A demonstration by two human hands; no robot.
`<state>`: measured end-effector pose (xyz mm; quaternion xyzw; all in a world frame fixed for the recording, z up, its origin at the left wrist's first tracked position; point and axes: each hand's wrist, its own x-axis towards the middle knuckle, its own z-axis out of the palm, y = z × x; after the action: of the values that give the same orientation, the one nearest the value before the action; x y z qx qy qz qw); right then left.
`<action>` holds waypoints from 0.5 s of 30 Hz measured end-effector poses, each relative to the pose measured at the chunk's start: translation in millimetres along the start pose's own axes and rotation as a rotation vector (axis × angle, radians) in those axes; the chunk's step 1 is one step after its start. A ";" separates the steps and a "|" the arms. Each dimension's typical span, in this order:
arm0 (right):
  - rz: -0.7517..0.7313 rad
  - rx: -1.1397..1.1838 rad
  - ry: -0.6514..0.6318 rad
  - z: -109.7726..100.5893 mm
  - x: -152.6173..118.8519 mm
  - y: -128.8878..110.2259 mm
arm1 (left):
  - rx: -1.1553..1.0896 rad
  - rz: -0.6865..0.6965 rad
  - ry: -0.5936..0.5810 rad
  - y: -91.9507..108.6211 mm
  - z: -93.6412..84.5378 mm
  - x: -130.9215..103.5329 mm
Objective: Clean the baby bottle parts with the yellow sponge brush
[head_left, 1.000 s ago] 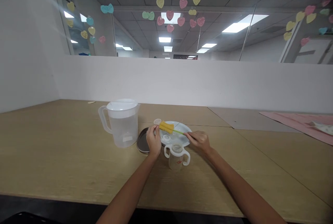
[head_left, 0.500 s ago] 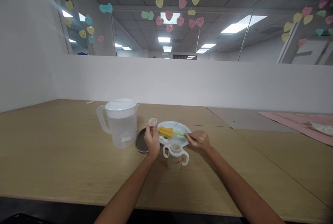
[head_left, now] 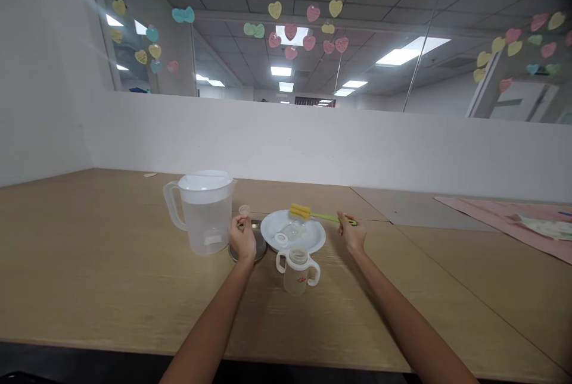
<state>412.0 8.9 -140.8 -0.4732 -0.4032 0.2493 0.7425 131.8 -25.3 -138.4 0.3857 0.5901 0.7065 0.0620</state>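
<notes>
My left hand (head_left: 243, 239) pinches a small clear round piece (head_left: 244, 210) above a round metal tray (head_left: 260, 247). In my right hand (head_left: 352, 233) is the green handle of a brush with a yellow sponge head (head_left: 300, 211), held over the far edge of a white plate (head_left: 318, 240). On the plate lie a white ring (head_left: 280, 239) and a clear part (head_left: 295, 229). A bottle with two white handles (head_left: 297, 274) stands upright and uncapped in front of the plate, touched by neither hand.
A clear lidded pitcher (head_left: 208, 217) holding liquid stands left of the metal tray. At the far right a pink cloth (head_left: 482, 211) lies on the wooden table (head_left: 111, 277), with a pale item (head_left: 543, 226) on it. A white wall rises behind.
The brush has moved right and up, its sponge lifting off the plate's middle. My left hand has shifted left and slightly down with the clear piece.
</notes>
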 end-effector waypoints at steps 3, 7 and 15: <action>0.174 0.220 0.008 0.9 3.0 1.4 | 0.071 -0.047 -0.092 -5.8 1.5 0.6; 0.289 0.377 -0.007 -0.4 6.4 3.4 | 0.125 -0.031 -0.173 -4.9 -0.3 -1.7; 0.421 0.510 -0.061 -4.2 12.3 3.6 | 0.509 0.028 -0.362 9.5 -11.7 1.0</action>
<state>422.4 17.6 -140.5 -0.3372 -0.2430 0.5042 0.7570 127.5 -36.7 -129.6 0.5166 0.7220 0.4565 0.0578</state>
